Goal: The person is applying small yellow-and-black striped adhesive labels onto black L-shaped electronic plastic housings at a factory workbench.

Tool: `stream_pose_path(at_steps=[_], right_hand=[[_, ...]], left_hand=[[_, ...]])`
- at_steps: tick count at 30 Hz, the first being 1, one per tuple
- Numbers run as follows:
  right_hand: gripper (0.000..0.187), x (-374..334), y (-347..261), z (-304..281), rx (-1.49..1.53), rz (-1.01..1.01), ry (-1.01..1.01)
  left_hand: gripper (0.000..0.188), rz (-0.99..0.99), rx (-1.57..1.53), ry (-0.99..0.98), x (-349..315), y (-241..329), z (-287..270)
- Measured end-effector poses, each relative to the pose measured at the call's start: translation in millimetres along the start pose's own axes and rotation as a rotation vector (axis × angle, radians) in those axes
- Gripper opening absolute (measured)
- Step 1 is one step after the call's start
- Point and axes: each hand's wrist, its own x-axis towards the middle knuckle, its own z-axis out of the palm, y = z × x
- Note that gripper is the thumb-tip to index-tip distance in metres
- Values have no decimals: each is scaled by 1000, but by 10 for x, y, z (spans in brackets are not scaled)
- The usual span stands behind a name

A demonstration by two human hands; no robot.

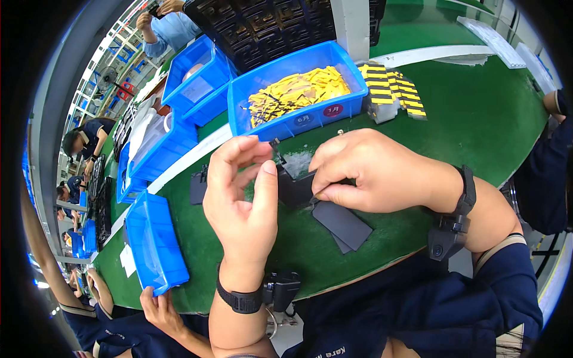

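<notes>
My left hand (242, 206) is raised over the green table with its thumb apart from its curled fingers, and I see nothing gripped in it. Just beyond its fingertips is a small black part with a metallic-looking end (278, 153). A black flat piece (294, 190) lies between my hands. My right hand (376, 173) pinches thumb and fingers together at that piece's right edge; what sits between the fingertips is hidden. Below the pinch, overlapping dark grey flat strips (346, 227) rest on the table. Another black part (197, 188) lies left of my left hand, partly covered.
Ahead stands a blue bin (239, 113) of yellow-and-black pieces, with striped yellow-and-black strips (391, 89) beside it. A co-worker's hand (160, 310) touches a blue tray (156, 244) at left. More blue bins (200, 77) line the far left. Clear plastic trays (492, 42) lie far right.
</notes>
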Motion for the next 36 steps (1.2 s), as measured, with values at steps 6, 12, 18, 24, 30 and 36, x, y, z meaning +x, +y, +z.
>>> stream_pose_path(at_steps=[6, 12, 18, 24, 30, 36], right_hand=[[8, -26, 2, 56, -78, -51, -1], [8, -26, 7, 75, -94, -64, 9], [8, -32, 9, 86, -113, -62, 18], [9, -35, -7, 83, -128, -48, 4], [9, -32, -18, 105, -113, -33, 11], [9, -25, -16, 85, -3, 96, 163]], left_hand=[[23, 379, 609, -58, 57, 39, -90], [18, 298, 627, -61, 65, 68, -121], [12, 312, 579, -93, 56, 44, -124], [9, 119, 382, -70, 21, 16, -100], [7, 116, 329, -98, 25, -3, -106], [36, -324, -75, -221, 75, -44, -132]])
